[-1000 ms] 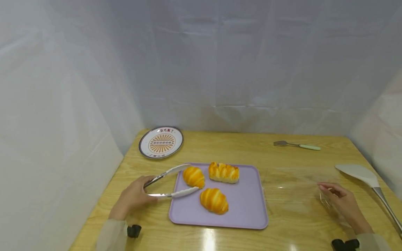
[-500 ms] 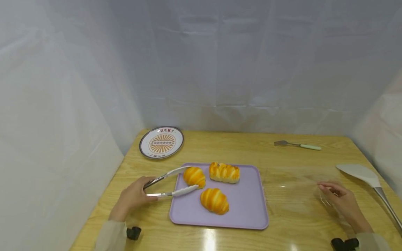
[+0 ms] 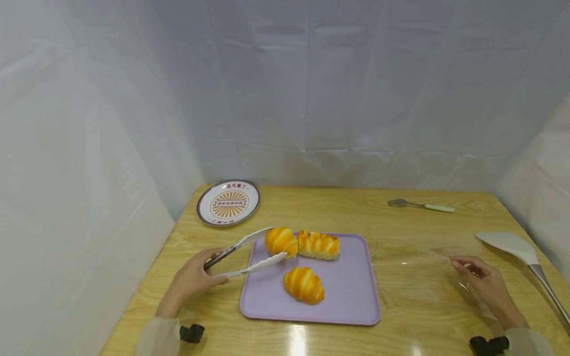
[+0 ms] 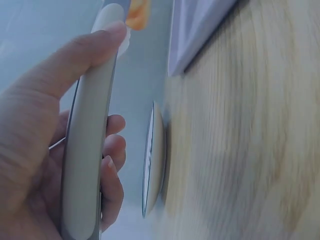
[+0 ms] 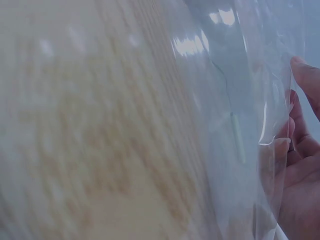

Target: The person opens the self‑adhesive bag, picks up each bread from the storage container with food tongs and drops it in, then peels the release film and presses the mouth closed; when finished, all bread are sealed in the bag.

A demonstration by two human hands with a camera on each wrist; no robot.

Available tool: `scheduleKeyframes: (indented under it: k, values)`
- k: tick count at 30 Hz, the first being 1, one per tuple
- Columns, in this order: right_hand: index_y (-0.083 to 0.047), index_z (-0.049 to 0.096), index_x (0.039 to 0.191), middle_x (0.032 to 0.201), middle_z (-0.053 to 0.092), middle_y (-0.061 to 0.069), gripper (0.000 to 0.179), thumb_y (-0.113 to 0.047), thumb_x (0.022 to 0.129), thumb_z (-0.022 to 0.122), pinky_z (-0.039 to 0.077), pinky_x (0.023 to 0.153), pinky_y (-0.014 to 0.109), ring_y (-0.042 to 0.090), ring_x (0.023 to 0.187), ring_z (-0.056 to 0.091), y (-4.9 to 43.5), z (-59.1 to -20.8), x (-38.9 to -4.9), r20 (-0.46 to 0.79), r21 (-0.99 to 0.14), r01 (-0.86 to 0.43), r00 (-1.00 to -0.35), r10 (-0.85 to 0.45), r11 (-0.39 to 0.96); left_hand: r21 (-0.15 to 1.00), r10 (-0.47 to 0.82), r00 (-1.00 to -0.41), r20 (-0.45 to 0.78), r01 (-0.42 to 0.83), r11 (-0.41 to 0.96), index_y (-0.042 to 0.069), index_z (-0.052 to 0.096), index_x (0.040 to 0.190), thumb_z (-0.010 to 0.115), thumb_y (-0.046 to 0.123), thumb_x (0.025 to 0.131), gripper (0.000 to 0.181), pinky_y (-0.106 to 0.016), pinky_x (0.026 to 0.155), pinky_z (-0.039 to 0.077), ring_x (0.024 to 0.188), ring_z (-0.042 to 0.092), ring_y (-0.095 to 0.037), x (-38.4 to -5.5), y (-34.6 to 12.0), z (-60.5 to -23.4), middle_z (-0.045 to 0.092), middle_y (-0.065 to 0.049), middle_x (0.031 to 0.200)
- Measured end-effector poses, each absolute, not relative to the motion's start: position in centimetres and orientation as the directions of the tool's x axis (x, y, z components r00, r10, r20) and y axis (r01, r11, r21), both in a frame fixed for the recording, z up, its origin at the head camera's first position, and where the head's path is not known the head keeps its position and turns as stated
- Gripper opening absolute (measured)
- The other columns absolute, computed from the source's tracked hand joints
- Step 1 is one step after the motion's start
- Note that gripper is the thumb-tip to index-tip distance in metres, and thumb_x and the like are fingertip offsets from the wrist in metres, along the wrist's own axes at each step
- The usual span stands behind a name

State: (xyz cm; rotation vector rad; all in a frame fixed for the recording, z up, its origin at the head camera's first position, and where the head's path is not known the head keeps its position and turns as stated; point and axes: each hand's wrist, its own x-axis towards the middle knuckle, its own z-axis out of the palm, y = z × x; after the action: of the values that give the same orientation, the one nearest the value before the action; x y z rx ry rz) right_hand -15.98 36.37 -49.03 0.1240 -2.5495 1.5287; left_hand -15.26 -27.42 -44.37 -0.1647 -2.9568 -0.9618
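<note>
The farther croissant (image 3: 281, 241) lies between the tongs (image 3: 267, 261) (beyond the left grip (image 3: 194, 277)).

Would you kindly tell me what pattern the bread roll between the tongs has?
The bread roll has golden-orange and paler yellow stripes, best seen in the head view.

creased, whitish sheeting (image 3: 334, 89) hangs behind and on both sides of a pale, yellowish wooden table (image 3: 347, 207) (its grain shows plainly), and bright reflections (image 3: 297, 338) of light gleam on the table's near part.
</note>
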Motion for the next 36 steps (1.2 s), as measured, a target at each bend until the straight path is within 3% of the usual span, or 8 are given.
scheduleKeyframes:
  k: [6, 8, 12, 15, 20, 25, 30, 36]
  values:
    - [-0.013, 0.066, 0.124, 0.101, 0.058, -0.036, 0.026, -0.016, 0.1, 0.055, 0.045, 0.059, 0.021, 0.0, 0.076, 0.053, 36.6, -49.0, -16.0, 0.152, -0.867, -0.127, -0.988, 0.013, 0.481, 0.664, 0.168, -0.983, 0.071, 0.172, 0.727, 0.009, 0.059, 0.13, 0.087, 0.029, 0.069, 0.07, -0.021, 0.055, 0.039, 0.059, 0.043, -0.004, -16.3, -25.2, -44.3, 0.059, -0.012, 0.088]
    - [-0.014, 0.066, 0.124, 0.101, 0.057, -0.036, 0.026, -0.016, 0.1, 0.055, 0.046, 0.06, 0.02, 0.0, 0.076, 0.054, 36.6, -49.0, -16.0, 0.148, -0.869, -0.123, -0.989, 0.015, 0.48, 0.687, 0.181, -0.982, 0.053, 0.167, 0.707, 0.012, 0.058, 0.132, 0.088, 0.03, 0.068, 0.073, -0.022, 0.054, 0.041, 0.059, 0.045, -0.005, -16.7, -24.1, -44.4, 0.058, -0.012, 0.087]
    - [-0.012, 0.066, 0.123, 0.102, 0.058, -0.036, 0.026, -0.016, 0.099, 0.056, 0.047, 0.06, 0.02, 0.0, 0.076, 0.054, 36.6, -49.1, -16.1, 0.153, -0.874, -0.126, -0.988, 0.02, 0.47, 0.682, 0.212, -0.975, 0.058, 0.194, 0.706, 0.015, 0.058, 0.133, 0.089, 0.035, 0.066, 0.077, -0.029, 0.07, 0.05, 0.079, 0.057, -0.013, -17.6, -21.6, -44.3, 0.065, -0.012, 0.114]
    - [-0.013, 0.066, 0.123, 0.103, 0.058, -0.037, 0.026, -0.015, 0.1, 0.055, 0.046, 0.06, 0.02, 0.0, 0.075, 0.054, 36.6, -49.2, -16.0, 0.164, -0.873, -0.135, -0.986, 0.021, 0.468, 0.66, 0.25, -0.964, 0.091, 0.247, 0.71, 0.016, 0.061, 0.131, 0.09, 0.038, 0.064, 0.075, -0.037, 0.083, 0.049, 0.096, 0.058, -0.019, -18.3, -19.6, -44.1, 0.063, -0.01, 0.127]
    - [-0.012, 0.067, 0.121, 0.102, 0.059, -0.035, 0.025, -0.012, 0.099, 0.056, 0.047, 0.061, 0.017, -0.003, 0.076, 0.054, 36.3, -49.3, -16.2, 0.193, -0.876, -0.161, -0.981, 0.023, 0.454, 0.631, 0.316, -0.942, 0.111, 0.313, 0.71, 0.019, 0.063, 0.127, 0.09, 0.039, 0.063, 0.073, -0.037, 0.081, 0.048, 0.094, 0.057, -0.019, -19.2, -16.2, -43.9, 0.066, -0.005, 0.12]
    - [-0.011, 0.067, 0.122, 0.099, 0.059, -0.033, 0.025, -0.014, 0.099, 0.056, 0.046, 0.059, 0.019, -0.001, 0.073, 0.053, 36.1, -49.2, -16.4, 0.194, -0.874, -0.161, -0.981, 0.026, 0.458, 0.594, 0.392, -0.914, 0.105, 0.374, 0.712, 0.016, 0.061, 0.131, 0.088, 0.041, 0.065, 0.075, -0.049, 0.099, 0.048, 0.118, 0.06, -0.029, -19.6, -12.8, -43.3, 0.062, -0.009, 0.133]
    - [-0.01, 0.067, 0.12, 0.099, 0.059, -0.034, 0.024, -0.014, 0.099, 0.057, 0.045, 0.059, 0.019, -0.002, 0.073, 0.053, 35.9, -49.1, -16.3, 0.203, -0.872, -0.165, -0.979, 0.032, 0.462, 0.507, 0.414, -0.909, 0.041, 0.376, 0.775, 0.018, 0.059, 0.134, 0.086, 0.046, 0.068, 0.076, -0.053, 0.099, 0.047, 0.124, 0.057, -0.031, -19.7, -9.2, -42.4, 0.058, -0.007, 0.139]
    - [-0.013, 0.069, 0.116, 0.099, 0.059, -0.034, 0.022, -0.013, 0.098, 0.057, 0.044, 0.059, 0.019, -0.003, 0.075, 0.053, 35.6, -49.1, -16.3, 0.216, -0.873, -0.178, -0.976, 0.033, 0.454, 0.407, 0.437, -0.898, 0.051, 0.418, 0.812, 0.019, 0.062, 0.13, 0.086, 0.048, 0.067, 0.073, -0.04, 0.087, 0.052, 0.113, 0.063, -0.018, -19.3, -5.7, -42.5, 0.064, 0.002, 0.131]
